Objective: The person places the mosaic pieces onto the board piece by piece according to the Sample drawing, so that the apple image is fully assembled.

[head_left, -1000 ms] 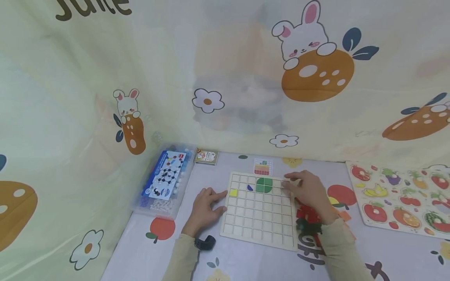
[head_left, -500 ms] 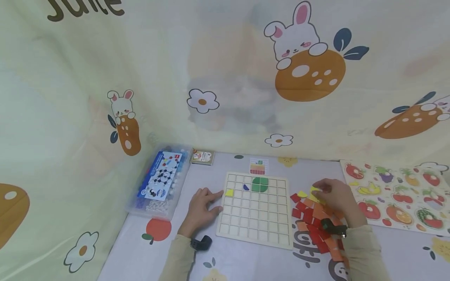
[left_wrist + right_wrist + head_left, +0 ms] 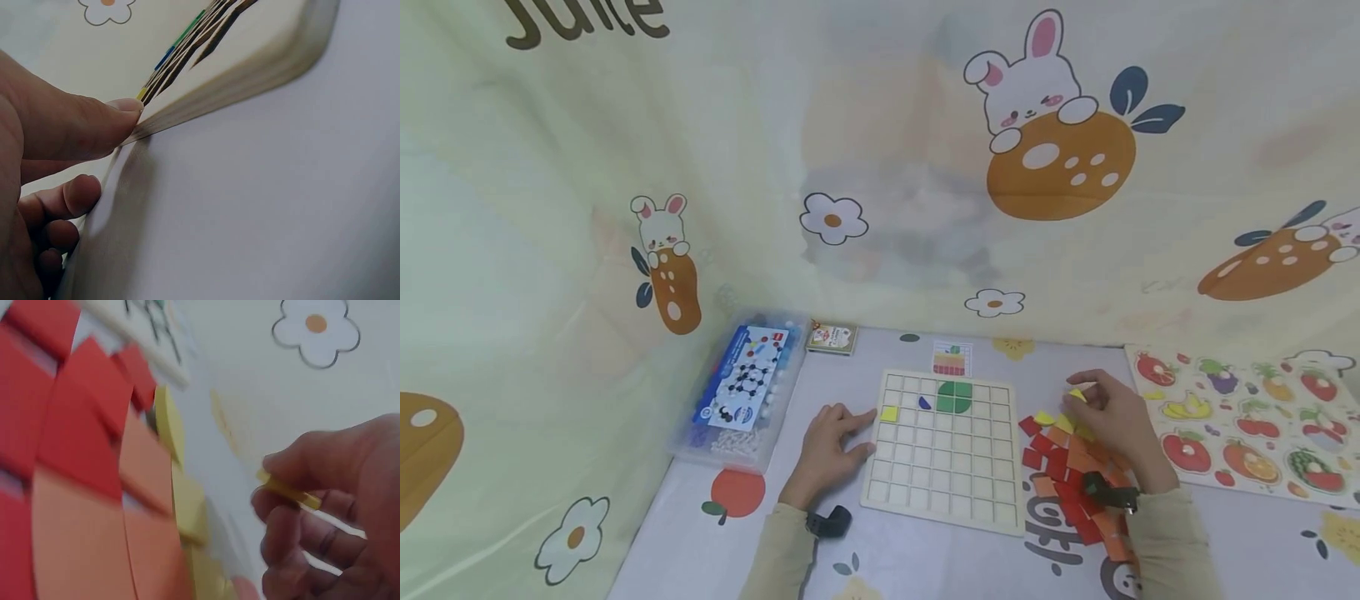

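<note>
A pale wooden grid board (image 3: 943,458) lies on the table, bearing a yellow square (image 3: 889,413), a small blue piece (image 3: 925,402) and a green rounded shape (image 3: 954,397) made of several tiles. My left hand (image 3: 827,450) rests at the board's left side, index fingertip and thumb against the edge; the left wrist view shows the thumb (image 3: 81,128) at that edge. My right hand (image 3: 1112,417) pinches a thin yellow tile (image 3: 290,492) between thumb and fingers, above the right end of a heap of red (image 3: 1067,492), orange (image 3: 1082,456) and yellow tiles.
A small pattern card (image 3: 952,358) lies behind the board. To the left are a clear plastic box (image 3: 745,383) with a blue label and a small card box (image 3: 832,337). A fruit puzzle board (image 3: 1240,425) lies at the right. Printed curtains stand behind and left.
My right hand has left the board's upper right corner, gone right to the tile heap and picked up a yellow tile. My left hand stays at the board's left edge.
</note>
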`<act>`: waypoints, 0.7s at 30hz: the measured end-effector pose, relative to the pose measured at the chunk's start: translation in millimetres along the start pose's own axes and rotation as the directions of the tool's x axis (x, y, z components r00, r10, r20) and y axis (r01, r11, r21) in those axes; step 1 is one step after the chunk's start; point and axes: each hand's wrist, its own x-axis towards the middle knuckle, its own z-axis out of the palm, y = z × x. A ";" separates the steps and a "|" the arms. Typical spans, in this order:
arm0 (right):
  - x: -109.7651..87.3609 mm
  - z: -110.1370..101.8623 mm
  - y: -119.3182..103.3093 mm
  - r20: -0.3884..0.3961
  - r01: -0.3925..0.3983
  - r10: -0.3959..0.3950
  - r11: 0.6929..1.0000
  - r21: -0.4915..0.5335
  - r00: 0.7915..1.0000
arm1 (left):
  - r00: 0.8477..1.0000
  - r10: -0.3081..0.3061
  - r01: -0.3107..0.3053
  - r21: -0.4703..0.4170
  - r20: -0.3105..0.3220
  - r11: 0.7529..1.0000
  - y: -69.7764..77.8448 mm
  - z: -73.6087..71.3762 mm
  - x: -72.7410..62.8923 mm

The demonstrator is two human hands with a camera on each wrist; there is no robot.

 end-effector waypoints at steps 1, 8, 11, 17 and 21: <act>-1.3 1.2 -3.6 -0.016 0.001 -0.001 1.000 0.017 1.000 | 1.000 -0.001 0.001 0.001 0.000 1.000 -0.1 -0.2 -0.1; -7.5 18.6 -36.4 -0.028 -0.025 0.027 0.996 0.082 0.999 | 1.000 -0.001 0.001 0.002 0.004 1.000 -0.2 -1.0 -1.1; -10.7 29.4 -50.9 0.017 -0.005 0.004 0.994 0.110 1.000 | 1.000 0.004 -0.004 0.009 0.002 1.000 -1.0 0.2 -1.1; -12.9 54.2 -75.4 0.080 0.053 -0.068 0.983 0.178 0.994 | 1.000 0.006 -0.006 0.013 0.001 1.000 -1.7 1.4 -0.2; -13.2 71.4 -90.0 0.079 0.109 -0.125 0.977 0.182 0.989 | 1.000 0.007 -0.007 0.008 -0.002 1.000 -1.9 1.3 0.2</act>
